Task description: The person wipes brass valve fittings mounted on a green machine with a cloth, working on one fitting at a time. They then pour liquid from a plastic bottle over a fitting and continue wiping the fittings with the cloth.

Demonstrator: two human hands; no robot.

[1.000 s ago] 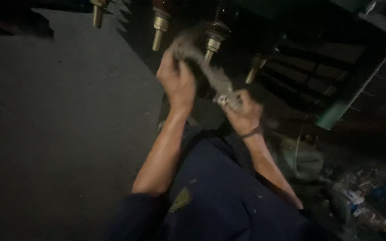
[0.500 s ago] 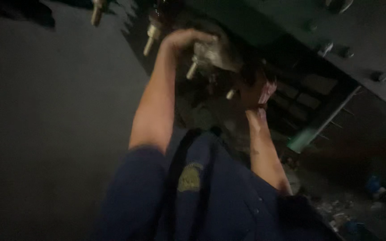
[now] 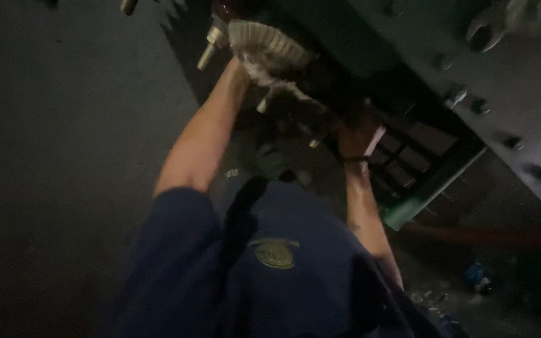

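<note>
Overhead, gripped grey rag (image 3: 270, 47) in left hand (image 3: 245, 66) against brass terminal stud (image 3: 211, 44); right hand (image 3: 355, 134) grip unclear; best wiped firmly.

A coarse, frayed grey cloth rag (image 3: 270, 47) looks matt and grimy. The threaded terminal stud (image 3: 210, 47) beside it is dull brass-coloured metal. The machine housing (image 3: 508, 106) is painted metal, matt green-grey, studded with dark bolt heads. The sleeve (image 3: 176, 250) is matt blue fabric.

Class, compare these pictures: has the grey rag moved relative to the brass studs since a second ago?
Yes. The rag has gone up: earlier it hung slack between both hands below the studs; now the left hand presses it beside one.
</note>
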